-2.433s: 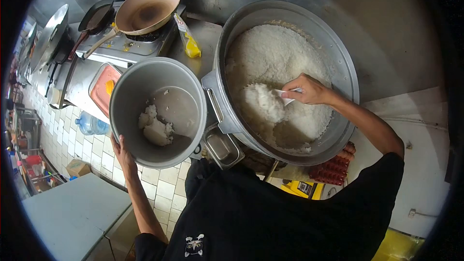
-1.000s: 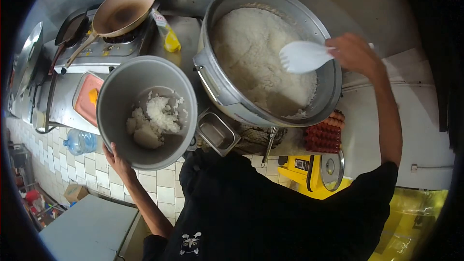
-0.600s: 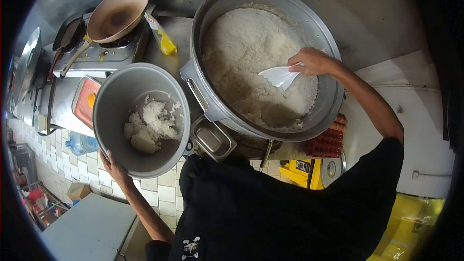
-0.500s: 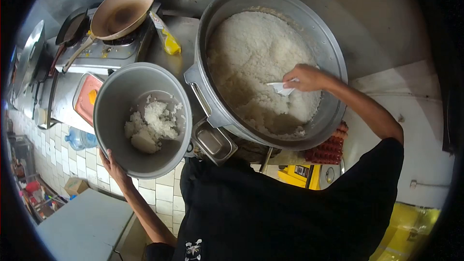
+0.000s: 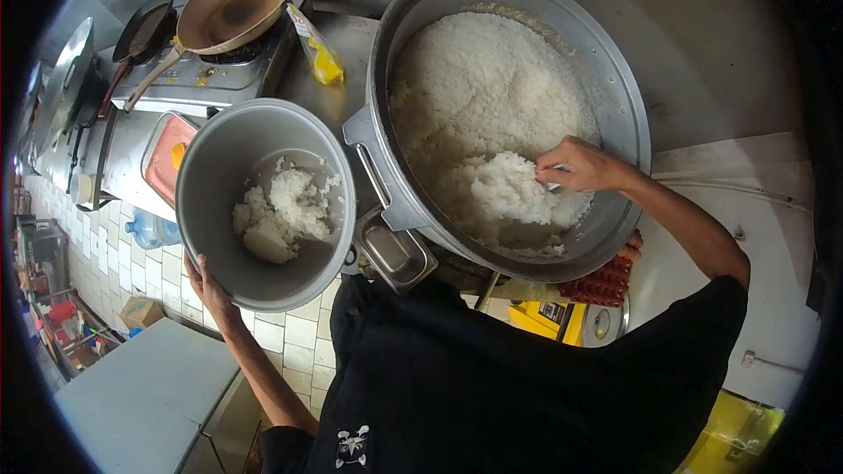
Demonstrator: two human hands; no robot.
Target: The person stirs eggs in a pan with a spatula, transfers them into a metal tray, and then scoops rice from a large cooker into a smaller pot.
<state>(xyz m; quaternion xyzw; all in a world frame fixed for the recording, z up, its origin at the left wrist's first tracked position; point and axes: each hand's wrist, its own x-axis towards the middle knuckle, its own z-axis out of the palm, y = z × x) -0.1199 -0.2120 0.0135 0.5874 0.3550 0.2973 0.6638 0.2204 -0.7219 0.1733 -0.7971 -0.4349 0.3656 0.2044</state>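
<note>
Deeper than before, our paddle lies under the rice mound in the clenched right hand, while the left hand grips the small pot at 7 o'clock, so we'd best lift level.

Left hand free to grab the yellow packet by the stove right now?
Probably not. The left hand is holding up the small grey pot, and that pot sits between it and the yellow packet on the counter. The right hand holds a rice paddle in the big pot.
</note>
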